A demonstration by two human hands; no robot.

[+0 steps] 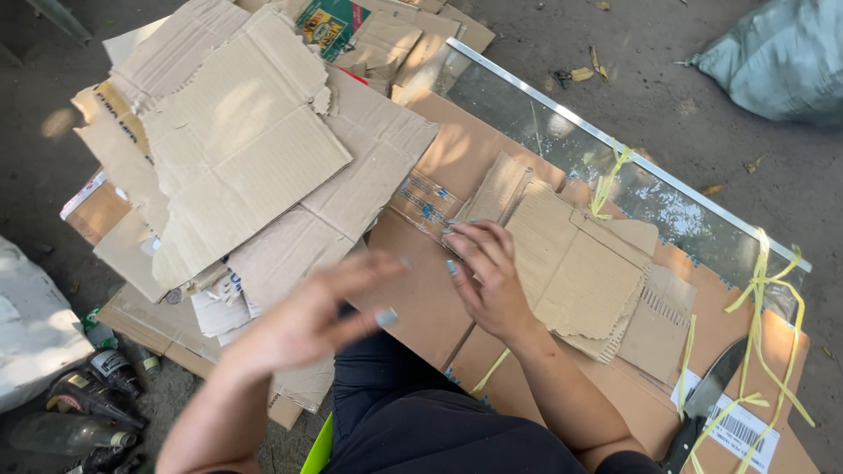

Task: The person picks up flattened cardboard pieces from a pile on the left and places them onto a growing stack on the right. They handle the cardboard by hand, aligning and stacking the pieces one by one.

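Nearest the camera, the left hand point(312, 316) hangs blurred above the edge of a flattened cardboard box point(457, 158), fingers loosely spread and holding nothing as far as the blur lets me judge. Just beyond it, the right hand point(487, 276) lies palm down, fingers spread and pressed flat on that smooth brown box, fingertips touching a strip of clear tape point(426, 204) and the near edge of a small stack of torn cardboard pieces point(580, 272), whose ragged rims show the corrugated fluting. At the lower right a dark-handled knife point(711, 395) rests on the box beside a white barcode label point(742, 430), with yellow plastic strapping point(773, 298) looped across them. To the left, a loose pile of larger cardboard sheets point(237, 149) overlaps in rough, torn layers. On the ground at the lower left, several glass bottles point(88, 395) lie beside a white sack point(31, 325). Behind the box runs a long glass pane point(562, 145) with a metal edge, and farthest off, on the dirt, sits a pale green woven sack point(781, 57).
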